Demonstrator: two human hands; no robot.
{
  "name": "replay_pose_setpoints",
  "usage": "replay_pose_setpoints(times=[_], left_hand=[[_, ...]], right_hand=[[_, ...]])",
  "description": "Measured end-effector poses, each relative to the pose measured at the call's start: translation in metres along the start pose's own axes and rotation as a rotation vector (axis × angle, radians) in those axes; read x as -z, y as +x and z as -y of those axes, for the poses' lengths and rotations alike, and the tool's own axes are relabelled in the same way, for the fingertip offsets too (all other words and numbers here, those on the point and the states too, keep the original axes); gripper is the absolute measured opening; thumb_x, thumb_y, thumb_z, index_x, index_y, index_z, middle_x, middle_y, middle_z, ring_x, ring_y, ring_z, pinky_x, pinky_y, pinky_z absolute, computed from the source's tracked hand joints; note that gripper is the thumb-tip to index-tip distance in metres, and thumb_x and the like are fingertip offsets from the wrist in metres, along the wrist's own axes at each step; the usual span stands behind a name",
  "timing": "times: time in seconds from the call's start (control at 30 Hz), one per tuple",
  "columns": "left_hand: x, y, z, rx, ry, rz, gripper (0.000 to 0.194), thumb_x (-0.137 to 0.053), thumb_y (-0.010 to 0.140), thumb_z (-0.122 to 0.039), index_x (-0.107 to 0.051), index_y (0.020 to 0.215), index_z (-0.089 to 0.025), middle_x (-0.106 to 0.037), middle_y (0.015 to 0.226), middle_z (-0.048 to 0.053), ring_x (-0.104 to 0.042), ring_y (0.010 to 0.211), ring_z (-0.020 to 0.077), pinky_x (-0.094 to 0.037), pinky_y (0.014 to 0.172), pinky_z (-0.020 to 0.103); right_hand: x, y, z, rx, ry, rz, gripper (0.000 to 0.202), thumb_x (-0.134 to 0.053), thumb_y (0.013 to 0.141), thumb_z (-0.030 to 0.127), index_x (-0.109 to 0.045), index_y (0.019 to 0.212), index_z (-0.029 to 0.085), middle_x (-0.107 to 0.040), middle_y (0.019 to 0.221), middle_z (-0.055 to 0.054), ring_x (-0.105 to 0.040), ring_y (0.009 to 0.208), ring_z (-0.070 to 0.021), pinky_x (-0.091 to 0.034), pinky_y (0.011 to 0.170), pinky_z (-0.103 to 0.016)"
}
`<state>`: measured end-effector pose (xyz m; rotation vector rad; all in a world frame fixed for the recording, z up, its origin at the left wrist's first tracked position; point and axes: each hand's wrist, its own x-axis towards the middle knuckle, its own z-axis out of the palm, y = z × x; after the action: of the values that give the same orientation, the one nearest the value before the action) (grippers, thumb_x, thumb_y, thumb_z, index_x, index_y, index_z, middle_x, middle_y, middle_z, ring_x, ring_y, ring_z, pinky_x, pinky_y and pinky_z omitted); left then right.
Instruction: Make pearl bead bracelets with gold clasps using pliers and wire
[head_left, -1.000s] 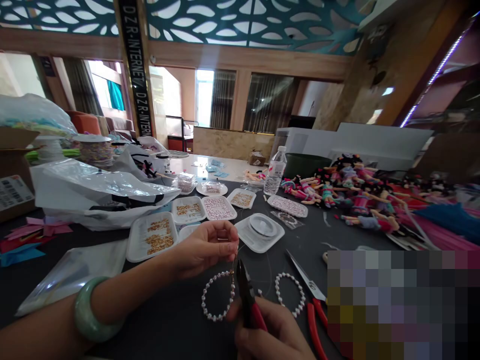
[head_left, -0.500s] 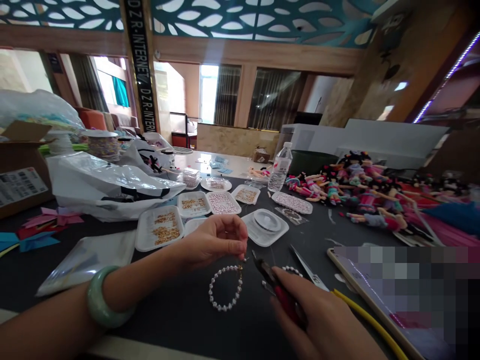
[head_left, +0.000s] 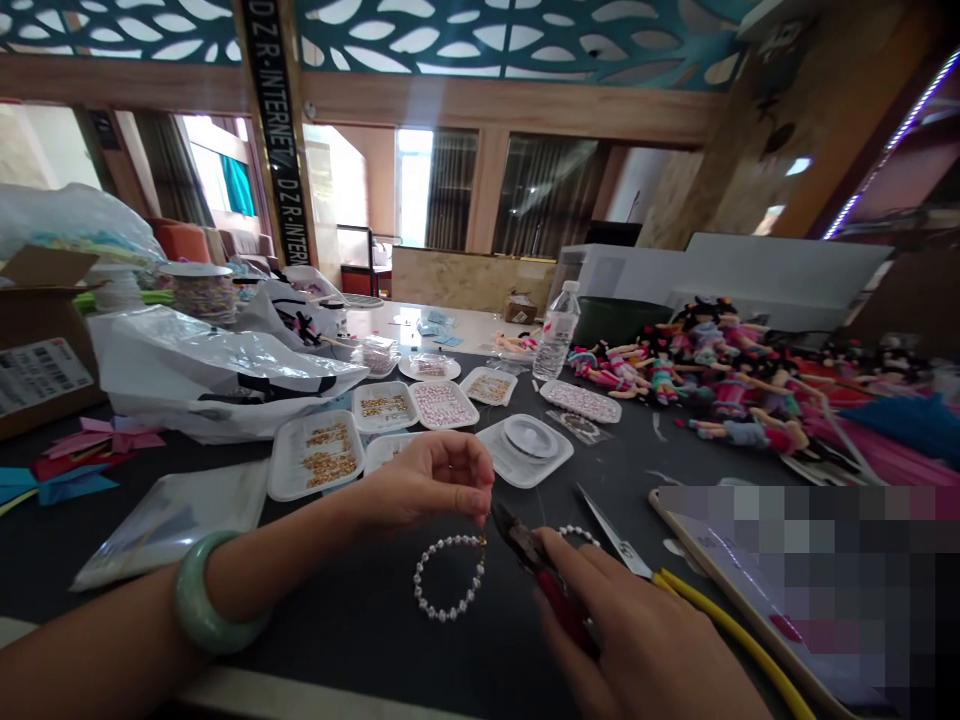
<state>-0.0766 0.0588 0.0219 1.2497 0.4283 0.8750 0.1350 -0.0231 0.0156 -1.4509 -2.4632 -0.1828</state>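
Observation:
From the pinched fingers of my left hand (head_left: 442, 480) hangs a white beaded bracelet (head_left: 448, 612) with a gold-coloured clasp at its upper right. The loop dangles just above the dark tabletop. My right hand (head_left: 630, 620) is wrapped round pliers (head_left: 559, 590) with red handles. Their dark jaws point up and left, close beside the bracelet's clasp end; whether they touch it I cannot tell. A second beaded bracelet (head_left: 579, 532) lies partly hidden behind my right hand. Scissors (head_left: 619, 535) with yellow handles lie beside that hand.
White trays of gold beads (head_left: 281, 480) and pink beads (head_left: 444, 404) stand beyond my left hand. A thread spool (head_left: 529, 437) sits on another tray. Farther off is a water bottle (head_left: 557, 335). Dolls (head_left: 720, 380) are heaped at the right, above a phone (head_left: 720, 560). A plastic bag (head_left: 202, 360) lies left.
My right hand has brought the pliers' jaws up and left, closer to the bracelet's clasp end. My left hand stays nearly in place, still pinching the bracelet.

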Motion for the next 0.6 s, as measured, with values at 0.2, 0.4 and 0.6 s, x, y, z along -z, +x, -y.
replay_pose_setpoints(times=[0.2,0.4,0.6], left_hand=[[0.0018,0.0006,0.0003,-0.004,0.016,0.010,0.020,-0.078,0.067,-0.012,-0.060,0.076,-0.012,-0.065,0.066,0.000,-0.061,0.059,0.0090,-0.049,0.057,0.020],[0.0025,0.0000,0.0012,-0.017,0.029,0.030,0.020,-0.078,0.067,-0.012,-0.060,0.077,-0.013,-0.065,0.068,0.001,-0.062,0.061,0.0098,-0.049,0.058,0.021],[0.0018,-0.0001,0.0015,-0.013,0.043,0.040,0.021,-0.077,0.068,-0.013,-0.059,0.078,-0.013,-0.064,0.067,0.000,-0.062,0.061,0.0095,-0.050,0.059,0.021]], right_hand=[[0.0014,-0.0024,-0.0020,-0.001,-0.066,-0.016,0.040,-0.045,0.085,0.024,-0.057,0.124,0.020,-0.073,0.091,-0.007,-0.071,0.066,-0.0213,-0.052,0.049,-0.028],[0.0035,-0.0033,-0.0024,0.024,-0.102,-0.005,0.043,-0.047,0.085,0.026,-0.054,0.127,0.019,-0.072,0.090,-0.006,-0.072,0.065,-0.0216,-0.052,0.046,-0.030],[0.0041,-0.0051,-0.0012,0.023,-0.106,-0.002,0.043,-0.047,0.084,0.025,-0.056,0.126,0.020,-0.073,0.091,-0.007,-0.072,0.065,-0.0213,-0.051,0.045,-0.028]])
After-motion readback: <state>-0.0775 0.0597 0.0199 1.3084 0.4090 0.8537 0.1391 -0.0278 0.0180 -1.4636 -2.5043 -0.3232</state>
